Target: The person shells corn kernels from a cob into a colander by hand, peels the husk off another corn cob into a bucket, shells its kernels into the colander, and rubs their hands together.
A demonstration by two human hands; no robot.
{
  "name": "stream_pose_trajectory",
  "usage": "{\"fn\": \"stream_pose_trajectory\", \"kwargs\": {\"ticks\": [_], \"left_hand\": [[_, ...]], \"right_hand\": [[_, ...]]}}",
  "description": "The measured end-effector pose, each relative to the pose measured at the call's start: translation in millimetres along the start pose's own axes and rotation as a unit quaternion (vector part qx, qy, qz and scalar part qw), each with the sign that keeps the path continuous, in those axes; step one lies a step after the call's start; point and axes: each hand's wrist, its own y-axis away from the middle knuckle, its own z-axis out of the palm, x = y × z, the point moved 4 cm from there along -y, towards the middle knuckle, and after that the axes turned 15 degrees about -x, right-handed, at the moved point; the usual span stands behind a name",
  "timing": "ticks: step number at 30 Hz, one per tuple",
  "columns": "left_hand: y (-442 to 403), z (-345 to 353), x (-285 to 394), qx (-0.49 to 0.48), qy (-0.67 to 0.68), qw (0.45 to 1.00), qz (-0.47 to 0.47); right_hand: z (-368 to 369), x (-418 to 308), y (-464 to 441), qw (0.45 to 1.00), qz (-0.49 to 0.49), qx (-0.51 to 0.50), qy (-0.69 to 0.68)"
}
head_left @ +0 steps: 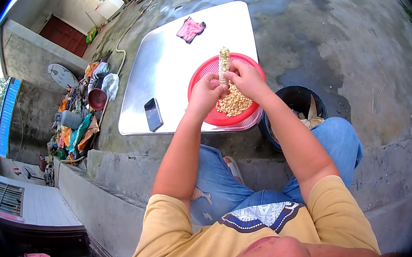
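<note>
An ear of corn (224, 61), partly stripped of its kernels, stands nearly upright between my hands. My left hand (206, 94) is closed around its lower end. Against the other side of the ear, my right hand (245, 80) presses with its thumb and fingers. Both hands are over a red plastic basket (199, 74), which has a pile of loose pale-yellow corn kernels (234, 102) inside. My fingers hide part of the ear's lower end.
The basket stands on a shiny metal table (158, 58). A phone (153, 115) lies at its left and a pink cloth (190, 30) near the far edge. Beside my right knee is a dark bucket (307, 92) holding dry husks (312, 119). Piled clutter (77, 117) stands farther left.
</note>
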Motion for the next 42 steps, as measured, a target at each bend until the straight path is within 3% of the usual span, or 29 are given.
{"fn": "stream_pose_trajectory", "kwargs": {"ticks": [6,9,18,27,30,33,42], "left_hand": [[3.4,3.2,3.6,-0.006,-0.029,0.999,-0.013],[1.4,1.3,-3.2,-0.005,-0.02,1.0,-0.013],[-1.3,-3.4,-6.7,-0.015,-0.039,0.999,-0.002],[1.2,-5.0,-6.4,0.003,-0.071,0.997,-0.014],[-0.5,-9.6,-9.1,0.035,-0.128,0.991,-0.016],[-5.1,-12.7,-18.4,0.059,-0.182,0.981,-0.01],[-0.4,-3.7,-3.7,0.028,-0.16,0.987,-0.021]], "right_hand": [[6.0,10.6,-3.1,0.997,-0.041,0.013,-0.059],[5.9,9.4,-1.0,0.99,0.019,-0.035,-0.139],[4.3,11.3,-2.3,0.982,0.033,-0.043,-0.182],[7.4,6.3,1.2,0.984,0.04,-0.044,-0.168],[4.2,3.8,-0.3,0.998,-0.06,-0.016,0.023],[-2.1,-13.1,7.1,0.997,0.025,-0.008,0.072],[3.8,7.8,-1.8,0.998,-0.014,0.035,0.051]]}}
